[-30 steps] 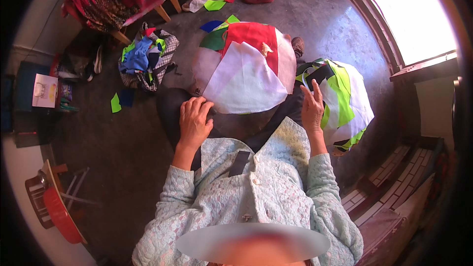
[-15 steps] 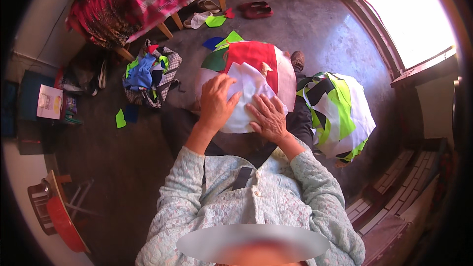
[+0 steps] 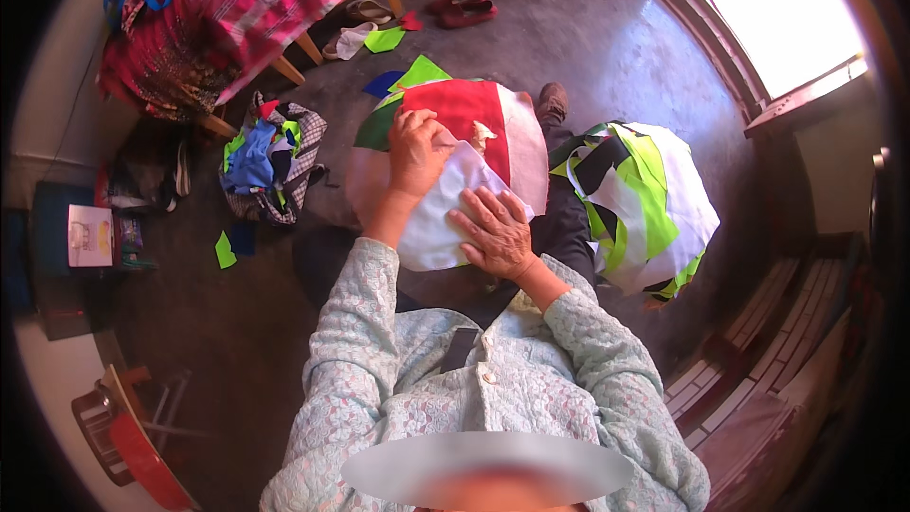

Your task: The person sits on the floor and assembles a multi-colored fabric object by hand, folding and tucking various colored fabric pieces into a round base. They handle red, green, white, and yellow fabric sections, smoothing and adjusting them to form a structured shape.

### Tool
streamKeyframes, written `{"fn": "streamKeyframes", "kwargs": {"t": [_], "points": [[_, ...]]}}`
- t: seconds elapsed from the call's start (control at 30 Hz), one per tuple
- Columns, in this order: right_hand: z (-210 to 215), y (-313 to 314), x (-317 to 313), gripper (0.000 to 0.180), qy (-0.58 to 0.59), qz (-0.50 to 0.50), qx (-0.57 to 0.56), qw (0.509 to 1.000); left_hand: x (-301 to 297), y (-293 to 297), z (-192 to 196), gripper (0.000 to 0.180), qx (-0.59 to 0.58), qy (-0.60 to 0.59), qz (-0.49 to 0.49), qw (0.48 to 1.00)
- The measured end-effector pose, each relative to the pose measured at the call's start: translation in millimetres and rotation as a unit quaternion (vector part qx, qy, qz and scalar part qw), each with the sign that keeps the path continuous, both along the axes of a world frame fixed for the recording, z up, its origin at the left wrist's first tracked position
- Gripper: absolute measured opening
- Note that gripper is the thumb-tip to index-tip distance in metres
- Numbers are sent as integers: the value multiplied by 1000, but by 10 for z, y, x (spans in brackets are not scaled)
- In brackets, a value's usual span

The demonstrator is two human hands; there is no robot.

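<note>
A white cloth piece (image 3: 428, 228) lies over a rounded, patchwork-covered form (image 3: 459, 106) between my knees. Red, pale pink and dark green patches show on this form. My left hand (image 3: 417, 154) is at the far left edge of the white cloth, its fingers curled and thumb drawn in, apparently pinching that edge. Flat on the cloth's right part rests my right hand (image 3: 497, 231), fingers stretched out and slightly apart. A small cream scrap (image 3: 482, 137) sits on the red patch just beyond the cloth.
To the right stands a bundle of white, lime and black cloth (image 3: 654, 209). A checked bag of cloth scraps (image 3: 275, 159) is at the left. Lime scraps (image 3: 225, 250) and dark red shoes (image 3: 462, 9) lie on the floor. A pink-covered bed (image 3: 275, 9) stands far left.
My left hand has moved to the far edge of the white cloth and its fingers have curled in. The right hand stays flat on it. The whole view has shifted slightly.
</note>
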State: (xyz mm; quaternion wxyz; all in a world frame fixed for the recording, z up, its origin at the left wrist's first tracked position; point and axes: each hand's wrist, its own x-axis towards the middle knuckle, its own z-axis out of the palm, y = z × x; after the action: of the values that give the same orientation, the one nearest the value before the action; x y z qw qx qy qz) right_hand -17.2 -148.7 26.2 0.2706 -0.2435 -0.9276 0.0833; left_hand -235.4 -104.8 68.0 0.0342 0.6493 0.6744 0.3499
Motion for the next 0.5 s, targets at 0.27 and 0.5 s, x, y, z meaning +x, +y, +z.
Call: {"fn": "streamKeyframes", "kwargs": {"t": [0.27,0.5], "points": [[-85,-2,-14,56,10,7,17,1000,154,-22,159,30,106,72,61,990],[-151,8,12,50,21,10,11,1000,458,-210,-253,56,-71,197,-32,977]]}}
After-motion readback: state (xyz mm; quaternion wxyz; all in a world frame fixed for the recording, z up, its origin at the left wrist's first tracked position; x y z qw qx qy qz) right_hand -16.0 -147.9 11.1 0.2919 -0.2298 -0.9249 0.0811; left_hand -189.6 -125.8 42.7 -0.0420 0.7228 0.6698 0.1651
